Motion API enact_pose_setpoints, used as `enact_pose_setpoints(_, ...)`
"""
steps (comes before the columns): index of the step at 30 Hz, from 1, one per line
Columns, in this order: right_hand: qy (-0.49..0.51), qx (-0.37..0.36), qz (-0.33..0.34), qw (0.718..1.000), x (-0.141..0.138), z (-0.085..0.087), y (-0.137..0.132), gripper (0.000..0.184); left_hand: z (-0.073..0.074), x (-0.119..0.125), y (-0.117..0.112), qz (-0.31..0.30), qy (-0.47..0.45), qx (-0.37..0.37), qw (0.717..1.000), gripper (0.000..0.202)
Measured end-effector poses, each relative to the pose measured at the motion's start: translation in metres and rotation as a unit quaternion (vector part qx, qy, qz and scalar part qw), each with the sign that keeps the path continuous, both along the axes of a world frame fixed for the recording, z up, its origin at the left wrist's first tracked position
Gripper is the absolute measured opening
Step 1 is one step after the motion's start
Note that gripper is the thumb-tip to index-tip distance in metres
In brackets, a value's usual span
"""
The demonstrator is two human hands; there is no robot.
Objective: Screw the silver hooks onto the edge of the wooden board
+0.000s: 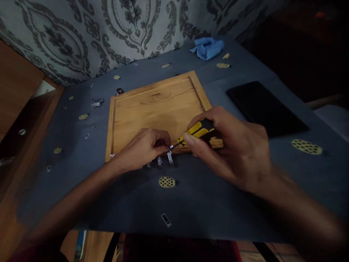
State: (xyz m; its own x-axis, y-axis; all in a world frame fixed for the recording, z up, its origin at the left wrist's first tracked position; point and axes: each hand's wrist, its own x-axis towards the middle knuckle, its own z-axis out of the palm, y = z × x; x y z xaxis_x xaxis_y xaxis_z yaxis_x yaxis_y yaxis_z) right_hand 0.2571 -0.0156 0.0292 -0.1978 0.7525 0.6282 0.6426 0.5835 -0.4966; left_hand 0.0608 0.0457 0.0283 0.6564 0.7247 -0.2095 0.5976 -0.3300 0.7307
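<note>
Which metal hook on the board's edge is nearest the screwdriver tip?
The rightmost metal hook on the wooden board's near edge, right at the screwdriver's tip; the other hooks sit farther left.

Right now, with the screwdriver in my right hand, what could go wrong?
The screwdriver points toward your left hand, so a slip might jab its fingertips. It could also skid and scratch the wooden board. The small metal piece by those fingertips might twist out of line.

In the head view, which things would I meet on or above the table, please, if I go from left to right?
Small metal hardware, left hand, yellow-and-black screwdriver, black flat slab.
</note>
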Motion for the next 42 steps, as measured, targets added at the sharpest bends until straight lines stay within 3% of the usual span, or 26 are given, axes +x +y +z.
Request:
enact_pose_setpoints(7, 0.003, 0.015, 0.019, 1.000, 0.000, 0.000, 0.002, 0.011, 0.001, 0.000, -0.002, -0.001, 0.008, 0.010, 1.000, 0.013)
enact_pose_setpoints(12, 0.005, 0.020, 0.016, 1.000, -0.001, 0.001, 0.001, 0.010, 0.011, -0.006, -0.003, -0.017, 0.017, 0.040, 0.999, 0.017)
enact_pose_setpoints(16, 0.003, -0.002, 0.008, 1.000, -0.001, 0.001, 0.000, 0.008, 0.017, -0.016, -0.013, 0.021, 0.027, 0.090, 0.995, 0.018)
enact_pose_setpoints(19, 0.004, -0.003, 0.010, 1.000, 0.000, 0.000, -0.001, 0.007, 0.013, -0.018, -0.028, 0.041, 0.042, 0.149, 0.987, 0.043)
enact_pose_setpoints(23, -0.008, 0.002, -0.002, 1.000, -0.001, 0.002, 0.000, 0.006, -0.001, -0.012, -0.046, -0.005, 0.085, 0.212, 0.973, 0.063)
enact_pose_setpoints(31, -0.019, 0.007, -0.023, 1.000, -0.003, 0.003, 0.000, 0.007, -0.015, -0.010, -0.049, 0.024, 0.079, 0.241, 0.967, 0.067)
enact_pose_setpoints(42, -0.009, -0.007, -0.011, 1.000, -0.001, 0.001, -0.004, 0.002, -0.018, -0.010, -0.045, 0.062, 0.048, 0.192, 0.978, 0.069)
